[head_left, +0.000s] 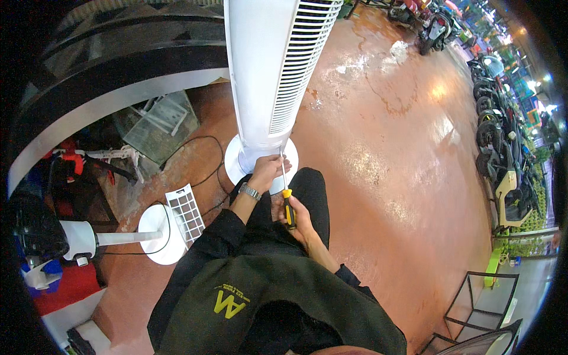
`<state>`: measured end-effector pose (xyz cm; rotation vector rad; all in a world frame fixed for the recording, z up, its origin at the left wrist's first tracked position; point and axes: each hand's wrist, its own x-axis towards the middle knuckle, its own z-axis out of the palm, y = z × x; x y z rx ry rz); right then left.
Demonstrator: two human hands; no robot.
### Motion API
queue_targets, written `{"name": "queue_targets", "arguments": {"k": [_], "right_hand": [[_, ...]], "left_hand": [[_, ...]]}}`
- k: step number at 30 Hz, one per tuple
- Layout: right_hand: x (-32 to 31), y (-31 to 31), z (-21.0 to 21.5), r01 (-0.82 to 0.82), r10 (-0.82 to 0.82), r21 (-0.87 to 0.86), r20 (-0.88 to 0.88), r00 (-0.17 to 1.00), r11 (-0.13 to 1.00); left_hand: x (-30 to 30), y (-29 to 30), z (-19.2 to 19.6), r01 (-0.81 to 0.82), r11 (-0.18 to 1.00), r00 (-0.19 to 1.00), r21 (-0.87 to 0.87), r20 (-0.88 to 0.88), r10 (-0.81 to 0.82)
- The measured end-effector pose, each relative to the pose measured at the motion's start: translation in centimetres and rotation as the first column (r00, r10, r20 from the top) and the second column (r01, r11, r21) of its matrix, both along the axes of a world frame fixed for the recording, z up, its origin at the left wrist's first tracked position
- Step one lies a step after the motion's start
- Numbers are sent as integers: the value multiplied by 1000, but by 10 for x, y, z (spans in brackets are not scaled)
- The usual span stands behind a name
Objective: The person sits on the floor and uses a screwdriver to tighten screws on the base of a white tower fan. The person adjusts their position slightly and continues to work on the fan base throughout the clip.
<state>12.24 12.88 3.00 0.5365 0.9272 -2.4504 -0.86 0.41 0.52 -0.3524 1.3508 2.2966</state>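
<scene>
A white tower fan (260, 65) with a slatted grille stands upright on its round white base (235, 167) in front of me. My right hand (300, 220) grips the yellow-and-black handle of a screwdriver (289, 208). Its metal shaft points up toward the lower end of the fan's column. Close to that end, my left hand (269, 171) has its fingers bent around the shaft. Just where the tip meets the fan is too small to make out.
To my left lie a white grid panel (186, 214) and a white pedestal fan's round base (155, 241). A black cable (220, 155) runs over the floor. A dark curved structure (136, 65) rises at the far left. Motorcycles (490, 133) line the right; a black metal frame (473, 302) stands near right.
</scene>
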Motion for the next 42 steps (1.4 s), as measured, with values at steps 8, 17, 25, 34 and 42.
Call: {"name": "queue_targets", "arguments": {"k": [8,17,25,34,42], "right_hand": [[-3,-5,-16,149,140,772,-294,946,618],[8,-12,5,-23,50,454,-48,998,891],[-4,13,13,45,74,-550,192,979,834],[-2,-8,8,66,145,875,-153,978,480],[-1,-4,23,66,-84,140,126,988,988]], "left_hand": [[0,6,4,-14,1000,1000,-4,-4,14],[0,5,0,4,997,1000,-76,-19,-6],[-1,4,16,72,997,997,23,-32,-71],[0,7,6,29,998,1000,-52,6,-29],[-1,4,3,28,999,1000,-31,1,-28]]}}
